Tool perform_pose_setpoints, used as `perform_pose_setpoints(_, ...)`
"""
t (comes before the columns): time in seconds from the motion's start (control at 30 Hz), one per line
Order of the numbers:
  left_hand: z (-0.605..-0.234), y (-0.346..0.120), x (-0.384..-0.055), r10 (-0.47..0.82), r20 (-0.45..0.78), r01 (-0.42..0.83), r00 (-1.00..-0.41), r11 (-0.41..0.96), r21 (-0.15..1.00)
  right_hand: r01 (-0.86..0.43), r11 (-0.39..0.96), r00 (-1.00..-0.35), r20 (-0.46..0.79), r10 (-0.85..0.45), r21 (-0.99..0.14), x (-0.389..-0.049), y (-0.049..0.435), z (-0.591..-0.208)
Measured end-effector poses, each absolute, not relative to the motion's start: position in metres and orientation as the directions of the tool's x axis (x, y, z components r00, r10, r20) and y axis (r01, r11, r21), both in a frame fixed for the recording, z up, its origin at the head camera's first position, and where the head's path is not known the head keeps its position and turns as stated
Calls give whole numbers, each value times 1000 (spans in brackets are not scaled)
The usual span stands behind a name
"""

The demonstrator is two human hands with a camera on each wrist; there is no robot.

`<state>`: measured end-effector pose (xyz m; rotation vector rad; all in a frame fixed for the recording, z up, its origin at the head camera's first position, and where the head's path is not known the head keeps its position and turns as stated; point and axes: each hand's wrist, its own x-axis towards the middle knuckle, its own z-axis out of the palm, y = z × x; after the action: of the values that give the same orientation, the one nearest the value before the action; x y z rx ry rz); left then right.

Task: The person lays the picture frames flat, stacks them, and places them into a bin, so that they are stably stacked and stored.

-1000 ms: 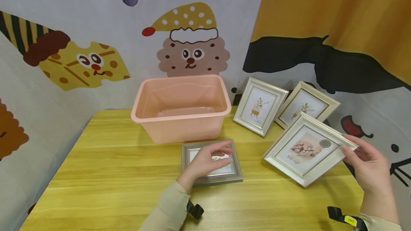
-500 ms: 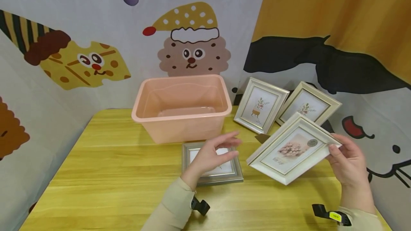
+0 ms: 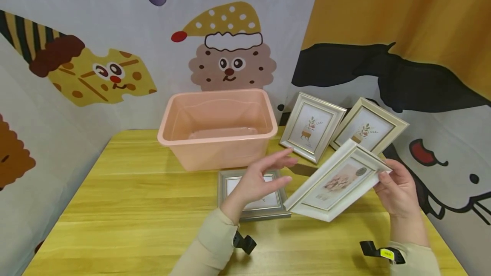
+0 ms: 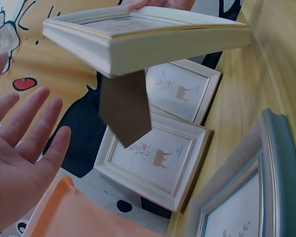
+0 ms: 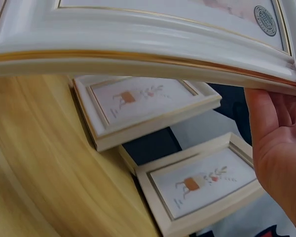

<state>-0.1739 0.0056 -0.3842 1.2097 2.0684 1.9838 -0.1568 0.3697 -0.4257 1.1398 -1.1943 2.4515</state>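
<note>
The right hand grips a white gold-trimmed picture frame right of centre; the left hand, fingers spread, probably should catch its lower edge, supporting the dangling brown stand.

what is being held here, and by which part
The right hand holds the white picture frame by its right edge; the left hand is open and holds nothing.

Right hand grips white frame.
</note>
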Motion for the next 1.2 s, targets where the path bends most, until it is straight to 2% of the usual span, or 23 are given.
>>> perform_pose_setpoints(0.33, -384, 13, -176, 553, 502, 530, -665, -124, 839, -394, -731, -653, 729, -204, -557, -165, 353, -427)
perform_pose_setpoints(0.6, -387, 14, -178, 578, 548, 563, -605, -177, 808, -358, -766, -648, 733, -208, -533, -170, 344, -431)
perform_pose_setpoints(0.87, -394, 11, -180, 617, 509, 565, -600, -124, 816, -360, -761, -647, 732, -213, -539, -173, 338, -436)
perform_pose_setpoints(1.2, -402, 9, -178, 626, 547, 670, -556, -52, 741, -356, -768, -654, 729, -202, -533, -175, 335, -439)
